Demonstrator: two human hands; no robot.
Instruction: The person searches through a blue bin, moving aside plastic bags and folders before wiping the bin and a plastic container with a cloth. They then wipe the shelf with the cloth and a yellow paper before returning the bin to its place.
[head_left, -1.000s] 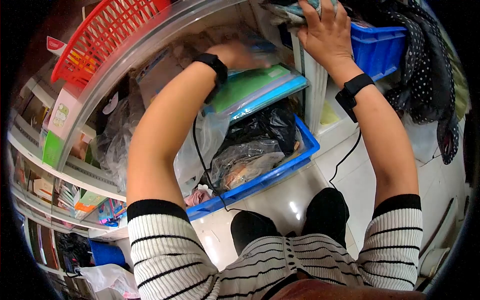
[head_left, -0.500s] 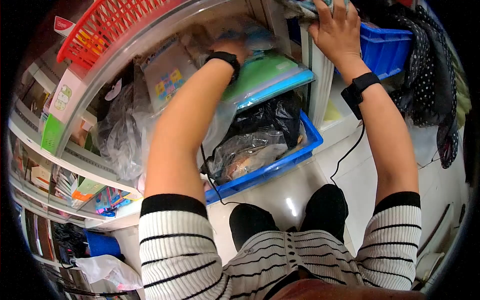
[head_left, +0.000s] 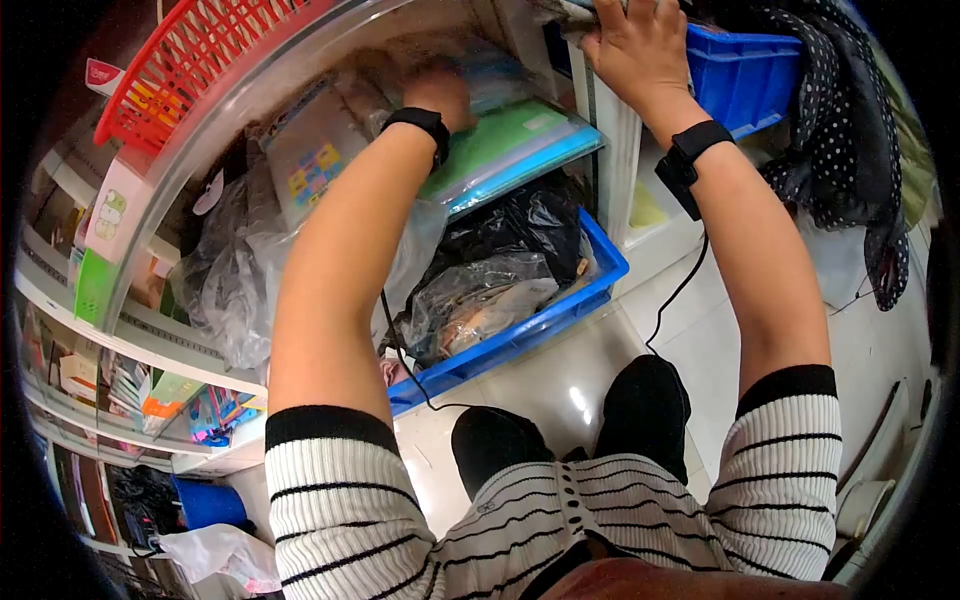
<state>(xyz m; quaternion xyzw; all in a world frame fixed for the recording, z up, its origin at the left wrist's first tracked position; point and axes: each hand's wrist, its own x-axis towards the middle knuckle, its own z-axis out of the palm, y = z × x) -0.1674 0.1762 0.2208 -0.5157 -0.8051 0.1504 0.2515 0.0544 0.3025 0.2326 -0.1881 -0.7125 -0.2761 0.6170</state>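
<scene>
My left hand (head_left: 440,95) reaches into the cabinet at upper centre, over a stack of green and blue plastic folders (head_left: 520,145); it is blurred and its fingers are hidden. Left of it lies a clear sleeve with colourful squares (head_left: 315,172). My right hand (head_left: 640,45) lies spread near the top edge, its fingers apart on the top of a white cabinet side. Below the folders, a blue crate (head_left: 510,350) holds black and clear plastic bags (head_left: 490,290).
A red basket (head_left: 190,65) stands at upper left above shelves with goods. Another blue crate (head_left: 745,80) and a dotted black cloth (head_left: 850,130) are at upper right. A cable (head_left: 672,300) hangs from my right wrist. A blue bin (head_left: 210,500) stands lower left.
The view has shifted a little, so most things appear slightly further left. My left hand is still in the cabinet above the folders, and my right hand remains spread at the top.
</scene>
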